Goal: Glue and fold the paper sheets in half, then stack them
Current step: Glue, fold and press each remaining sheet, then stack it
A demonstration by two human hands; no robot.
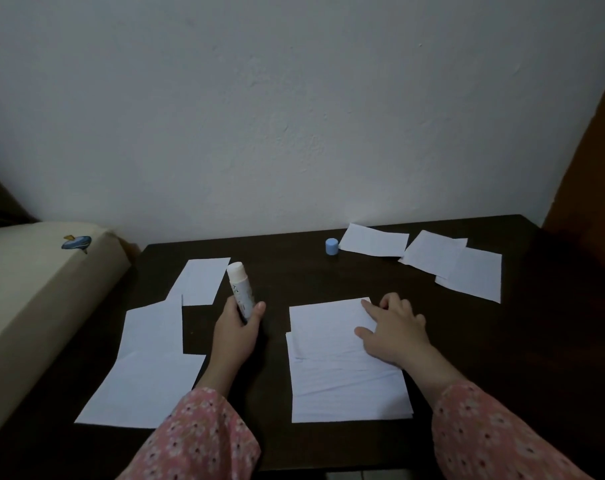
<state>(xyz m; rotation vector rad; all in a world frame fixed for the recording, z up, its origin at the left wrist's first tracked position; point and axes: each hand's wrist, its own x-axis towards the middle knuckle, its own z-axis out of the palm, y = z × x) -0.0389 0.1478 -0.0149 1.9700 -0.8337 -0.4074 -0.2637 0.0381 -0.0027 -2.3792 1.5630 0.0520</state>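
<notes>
My left hand [237,325] grips a white glue stick [240,291], uncapped and pointing up and away from me. My right hand [393,332] rests with spread fingers on the far right corner of a folded white sheet [335,365] in front of me, which lies on more paper beneath it. Unfolded white sheets [148,362] lie overlapping at my left. Folded sheets [457,263] sit spread out at the far right, and another folded sheet [373,240] lies beside them.
The dark wooden table [277,271] stands against a white wall. The glue stick's blue cap [331,246] stands near the table's far edge. A beige cushioned piece of furniture [34,292] borders the table on the left. A brown surface rises at the far right.
</notes>
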